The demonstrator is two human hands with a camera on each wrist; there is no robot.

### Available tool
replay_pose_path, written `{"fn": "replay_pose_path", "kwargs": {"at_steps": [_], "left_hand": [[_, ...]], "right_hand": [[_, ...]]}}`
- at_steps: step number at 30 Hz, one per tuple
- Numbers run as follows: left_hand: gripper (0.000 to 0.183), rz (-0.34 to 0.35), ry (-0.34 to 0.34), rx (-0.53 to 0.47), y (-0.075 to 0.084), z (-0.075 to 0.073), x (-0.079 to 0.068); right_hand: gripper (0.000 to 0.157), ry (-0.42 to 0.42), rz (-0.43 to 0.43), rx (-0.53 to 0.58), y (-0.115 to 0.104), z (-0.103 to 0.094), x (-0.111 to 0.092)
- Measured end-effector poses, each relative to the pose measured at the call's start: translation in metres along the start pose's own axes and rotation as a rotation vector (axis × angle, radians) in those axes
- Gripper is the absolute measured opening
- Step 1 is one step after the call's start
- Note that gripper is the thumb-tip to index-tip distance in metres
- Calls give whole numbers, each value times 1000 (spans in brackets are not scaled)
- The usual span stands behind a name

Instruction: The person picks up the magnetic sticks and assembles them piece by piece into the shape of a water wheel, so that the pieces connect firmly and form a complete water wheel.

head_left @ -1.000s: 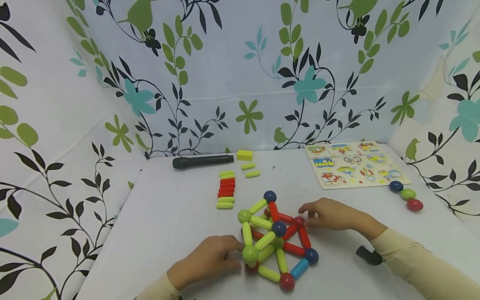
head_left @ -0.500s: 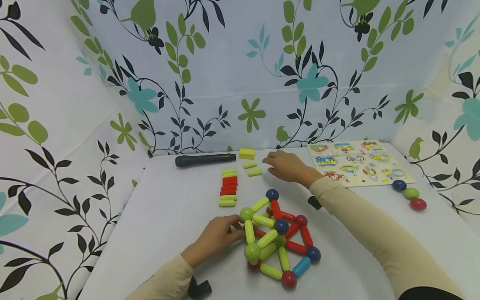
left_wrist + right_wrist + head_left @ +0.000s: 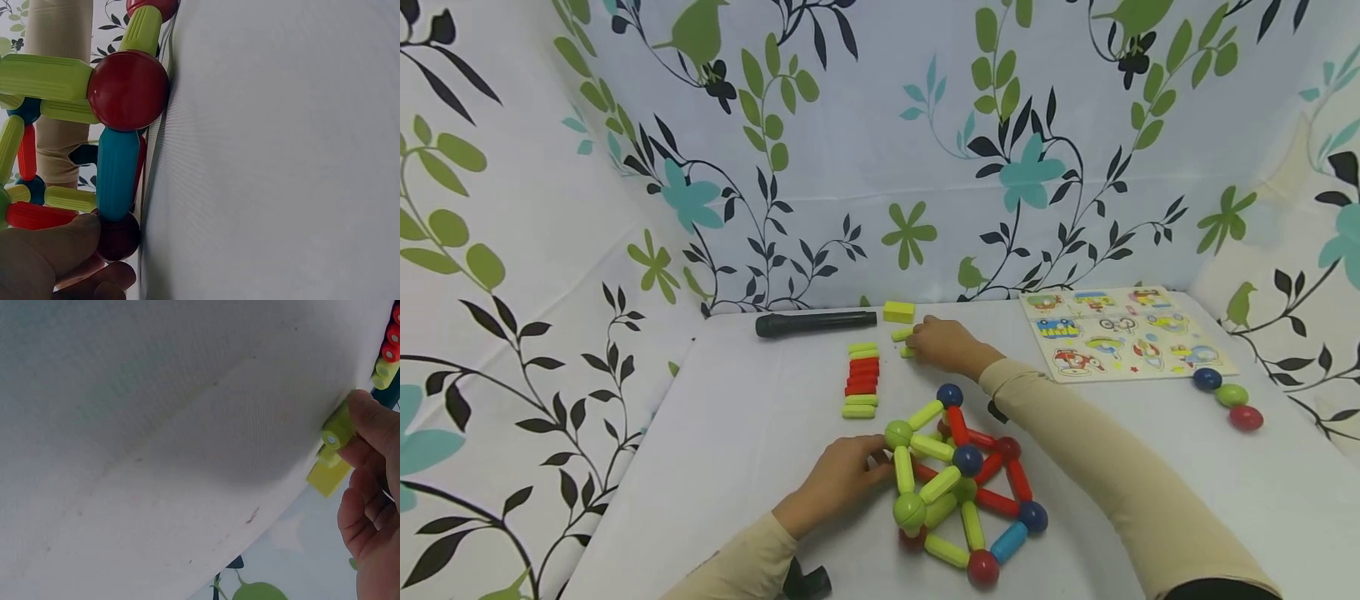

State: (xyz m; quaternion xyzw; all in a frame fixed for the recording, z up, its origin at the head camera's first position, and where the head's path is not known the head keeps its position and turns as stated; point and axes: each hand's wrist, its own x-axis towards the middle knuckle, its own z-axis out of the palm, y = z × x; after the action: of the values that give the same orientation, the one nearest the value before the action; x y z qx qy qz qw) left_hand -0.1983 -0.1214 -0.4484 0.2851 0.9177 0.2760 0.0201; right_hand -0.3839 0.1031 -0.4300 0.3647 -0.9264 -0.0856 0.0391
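Note:
A frame of magnetic building sticks and balls (image 3: pixel 933 447), in yellow-green, red and blue, stands on the white table in the head view. At its left side my left hand (image 3: pixel 842 477) pinches a dark red ball (image 3: pixel 120 239) low on the frame, thumb over it and fingers beneath. Farther back, my right hand (image 3: pixel 947 343) reaches across to two loose yellow-green sticks. Between thumb and index finger it pinches the nearer magnetic stick (image 3: pixel 339 428), whose metal end shows. Just behind lies the other yellow-green stick (image 3: pixel 902 334).
A row of red and yellow-green sticks (image 3: pixel 862 383) lies left of the right hand. Along the back are a black microphone (image 3: pixel 816 323) and a yellow block (image 3: pixel 898 312). At right sit a picture puzzle board (image 3: pixel 1116 346) and blue, green and red balls (image 3: pixel 1232 395).
From beside the frame, my right hand has moved back and left to the loose sticks and taken one between its fingers. My left hand has shifted slightly away from me along the frame's left side.

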Motion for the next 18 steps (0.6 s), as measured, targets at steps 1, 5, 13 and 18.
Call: {"fn": "replay_pose_path", "kwargs": {"at_steps": [1, 5, 13, 18], "left_hand": [[21, 5, 5, 8, 0, 0, 0], [18, 3, 15, 23, 2, 0, 2], [17, 2, 28, 12, 2, 1, 3], [18, -8, 21, 22, 2, 0, 2]], "right_hand": [[20, -1, 9, 16, -1, 1, 1], [19, -16, 58, 129, -1, 1, 0], [36, -7, 148, 589, 11, -31, -51], [21, -51, 111, 837, 21, -55, -113]]}}
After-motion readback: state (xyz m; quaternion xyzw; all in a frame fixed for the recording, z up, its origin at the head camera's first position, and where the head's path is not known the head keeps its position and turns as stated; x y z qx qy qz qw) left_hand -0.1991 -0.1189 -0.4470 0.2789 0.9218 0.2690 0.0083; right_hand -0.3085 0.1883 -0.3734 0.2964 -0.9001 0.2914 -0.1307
